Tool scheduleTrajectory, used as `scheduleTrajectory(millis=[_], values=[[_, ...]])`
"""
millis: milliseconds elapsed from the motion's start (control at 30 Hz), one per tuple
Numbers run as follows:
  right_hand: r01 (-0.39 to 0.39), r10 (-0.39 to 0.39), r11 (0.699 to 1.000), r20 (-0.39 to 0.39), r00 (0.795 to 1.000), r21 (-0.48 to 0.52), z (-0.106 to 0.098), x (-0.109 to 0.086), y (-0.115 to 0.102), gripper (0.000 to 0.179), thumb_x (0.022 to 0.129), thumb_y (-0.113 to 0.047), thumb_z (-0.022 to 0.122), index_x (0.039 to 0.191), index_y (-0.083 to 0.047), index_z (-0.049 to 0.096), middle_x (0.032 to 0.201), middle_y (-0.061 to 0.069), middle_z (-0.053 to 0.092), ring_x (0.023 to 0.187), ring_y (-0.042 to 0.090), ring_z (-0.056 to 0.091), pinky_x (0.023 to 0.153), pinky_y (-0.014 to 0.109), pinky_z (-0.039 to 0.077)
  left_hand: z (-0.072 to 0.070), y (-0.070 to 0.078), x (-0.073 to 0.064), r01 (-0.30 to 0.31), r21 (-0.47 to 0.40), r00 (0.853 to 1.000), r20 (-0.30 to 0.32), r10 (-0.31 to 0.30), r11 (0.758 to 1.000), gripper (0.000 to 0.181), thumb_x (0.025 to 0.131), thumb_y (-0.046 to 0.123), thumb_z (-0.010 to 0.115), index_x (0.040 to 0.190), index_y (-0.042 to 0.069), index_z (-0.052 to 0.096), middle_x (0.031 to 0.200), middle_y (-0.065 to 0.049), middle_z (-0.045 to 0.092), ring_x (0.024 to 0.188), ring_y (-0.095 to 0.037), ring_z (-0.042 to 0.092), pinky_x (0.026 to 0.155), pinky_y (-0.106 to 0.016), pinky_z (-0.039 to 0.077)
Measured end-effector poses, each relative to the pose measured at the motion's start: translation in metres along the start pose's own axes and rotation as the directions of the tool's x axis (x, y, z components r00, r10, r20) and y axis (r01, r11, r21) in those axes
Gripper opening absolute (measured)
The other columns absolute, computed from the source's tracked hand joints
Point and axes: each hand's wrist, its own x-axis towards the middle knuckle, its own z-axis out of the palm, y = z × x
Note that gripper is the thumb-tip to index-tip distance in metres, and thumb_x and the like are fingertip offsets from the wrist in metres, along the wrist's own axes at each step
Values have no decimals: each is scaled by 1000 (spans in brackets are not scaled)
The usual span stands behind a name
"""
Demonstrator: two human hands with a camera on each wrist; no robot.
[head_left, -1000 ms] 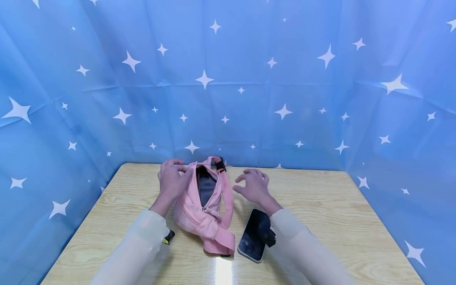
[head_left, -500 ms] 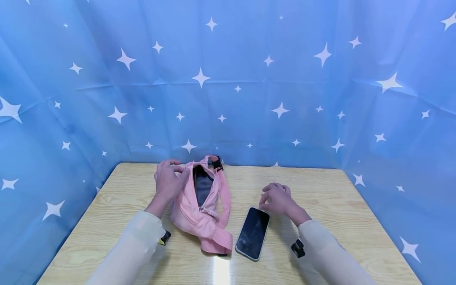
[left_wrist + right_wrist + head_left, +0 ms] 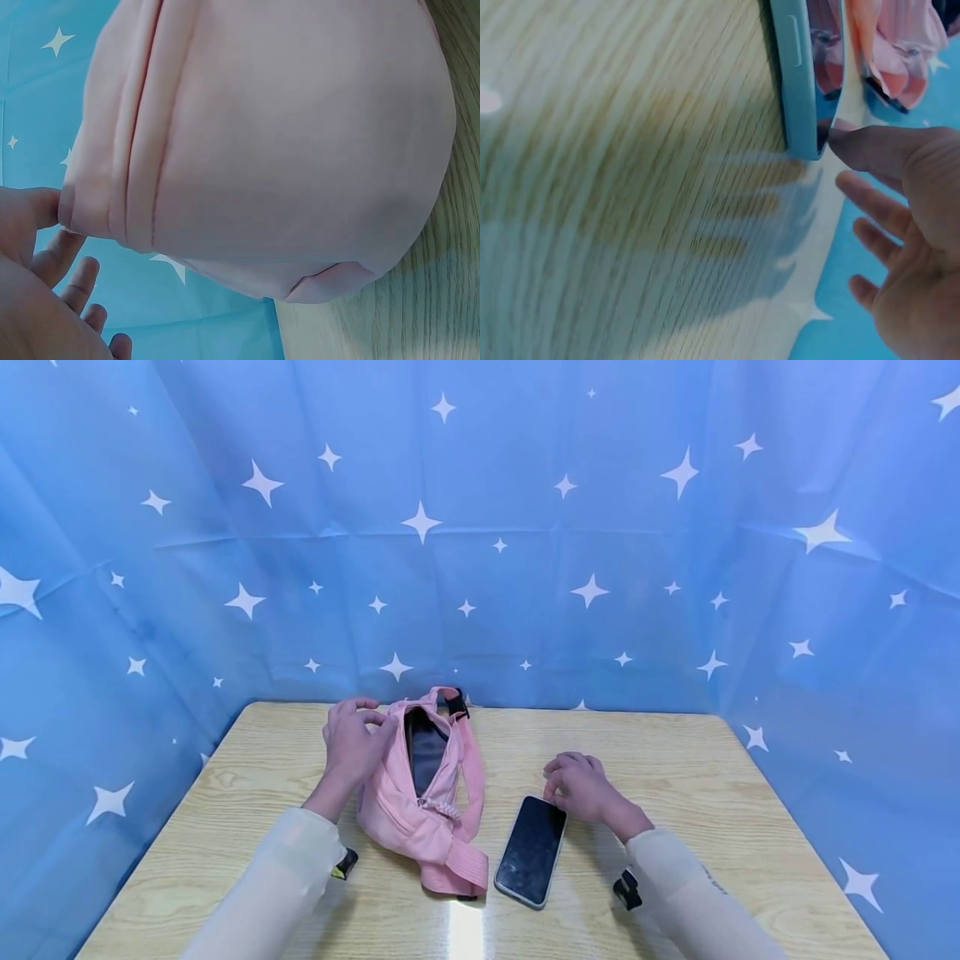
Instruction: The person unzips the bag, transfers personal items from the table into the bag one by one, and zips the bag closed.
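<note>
A pink waist bag [image 3: 401,814] lies on the table with its zip undone, showing a dark lining. My left hand [image 3: 352,739] pinches the bag's far-left edge; in the left wrist view the thumb and index finger meet at the fabric [image 3: 300,135], the other fingers spread loosely. To the right of the bag lies a smartphone [image 3: 531,852], black screen up, in a pale case. My right hand [image 3: 581,785] is at its far right corner. In the right wrist view, the thumb is right at the phone's corner [image 3: 802,142], the other fingers extended just beyond the end.
The wooden table [image 3: 675,760] has its far edge against a blue curtain [image 3: 525,568] with white stars. A pink strap [image 3: 472,777] with a black buckle [image 3: 457,703] runs along the bag's right side. Black wrist-worn pieces [image 3: 627,889] hang by the sleeves.
My right hand has moved from beside the bag, rightward and nearer, to the phone's far end. My left hand keeps its pinch on the bag. The view has shifted slightly.
</note>
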Motion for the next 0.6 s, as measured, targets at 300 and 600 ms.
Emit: scheduleTrajectory(millis=[300,600], values=[[44,-47,998,-101,994,-37,10,11,3,18,86,-14,73,76,-29,71,123,5,63,130,35,46,109,64,25,3,-2,0,6,-10,1000,-5,-6,1000,30,91,31,63,88,4,75,126,-9,57,135,-33,33,110,-54,22],[-97,77,988,-162,984,-119,15,21,-3,6,88,-24,71,82,-26,72,125,6,63,127,32,48,110,63,23,3,0,-2,23,-18,1000,1,-23,1000,30,91,31,64,89,4,75,127,-9,56,137,-32,31,111,-53,21]])
